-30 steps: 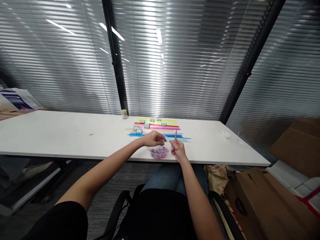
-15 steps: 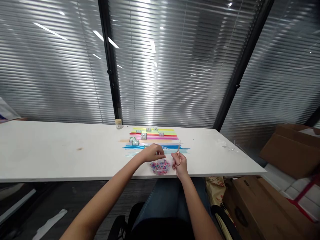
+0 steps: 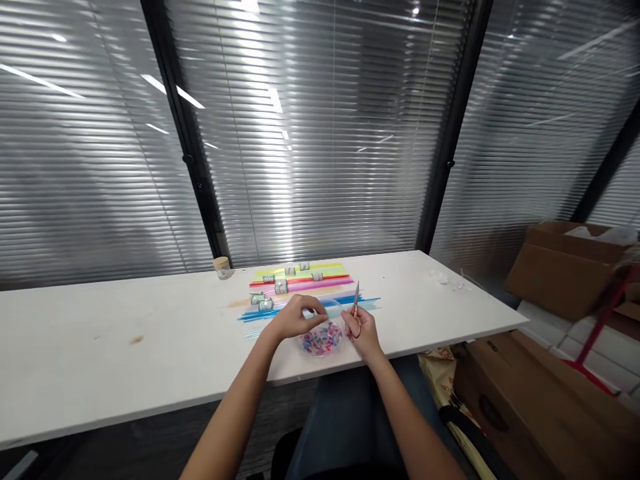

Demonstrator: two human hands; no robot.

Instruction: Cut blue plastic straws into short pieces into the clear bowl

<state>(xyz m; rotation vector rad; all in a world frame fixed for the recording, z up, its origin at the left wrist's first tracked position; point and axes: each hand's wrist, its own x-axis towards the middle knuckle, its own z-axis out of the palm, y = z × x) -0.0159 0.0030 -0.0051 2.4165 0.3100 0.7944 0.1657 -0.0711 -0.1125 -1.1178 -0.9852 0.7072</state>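
Observation:
A clear bowl (image 3: 321, 339) of small pink, blue and purple pieces stands near the table's front edge. Over its left rim is my left hand (image 3: 299, 316), thumb and fingers bent together; whatever lies between the fingertips is too small to name. My right hand (image 3: 364, 333), just right of the bowl, grips scissors (image 3: 356, 303) with their blades pointing up and away. A thin pale strand (image 3: 334, 303) arches between the two hands. Behind them lie blue straws (image 3: 253, 315), pink straws (image 3: 339, 283) and yellow straws (image 3: 265, 272), with small printed labels (image 3: 281, 287) on them.
A small jar with a tan lid (image 3: 221, 267) stands at the white table's (image 3: 175, 333) back edge. Clear plastic scraps (image 3: 447, 280) lie at the right. Cardboard boxes (image 3: 560, 270) are beyond the table's right end, and window blinds behind it.
The camera view has turned and tilted, so the table now slants. Over the bowl, my left hand's thumb and fingers look slightly more stretched out. My right hand still grips the scissors.

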